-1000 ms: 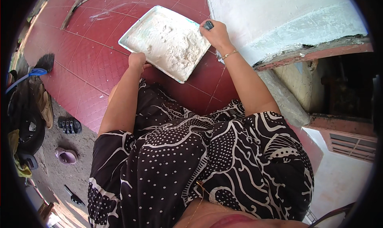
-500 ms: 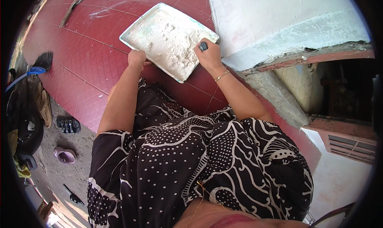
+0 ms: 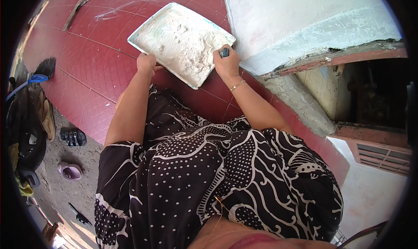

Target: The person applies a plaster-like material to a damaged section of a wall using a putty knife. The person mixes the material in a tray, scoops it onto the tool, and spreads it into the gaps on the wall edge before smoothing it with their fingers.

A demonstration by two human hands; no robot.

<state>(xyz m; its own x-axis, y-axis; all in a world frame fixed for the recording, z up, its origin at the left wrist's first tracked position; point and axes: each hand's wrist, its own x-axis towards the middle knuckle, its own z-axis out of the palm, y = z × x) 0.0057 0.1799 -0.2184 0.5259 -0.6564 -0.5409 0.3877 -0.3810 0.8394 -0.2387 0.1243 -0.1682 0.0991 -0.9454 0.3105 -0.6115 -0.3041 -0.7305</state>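
A white rectangular tray [image 3: 148, 35] on the red tiles holds a lumpy, off-white paste [image 3: 183, 48]. My left hand [image 3: 146, 64] is closed on the tray's near-left rim, some fingers hidden under it. At the tray's right side, my right hand [image 3: 226, 61] grips the dark handle [image 3: 224, 52] of a tool, whose working end is hidden in or behind the hand and paste.
Red tiled floor [image 3: 96, 53] surrounds the tray. A pale wall ledge [image 3: 305, 18] rises at right, above a dark opening [image 3: 374, 101]. At left lie a broom [image 3: 45, 67], sandals [image 3: 72, 136], a pink clog [image 3: 69, 170] and dark clutter; wooden sticks [image 3: 76, 11] lie at top left.
My right hand with the tool has moved down and toward me from the tray's upper right corner. My left hand stays on the rim, shifted slightly left in view with the tray.
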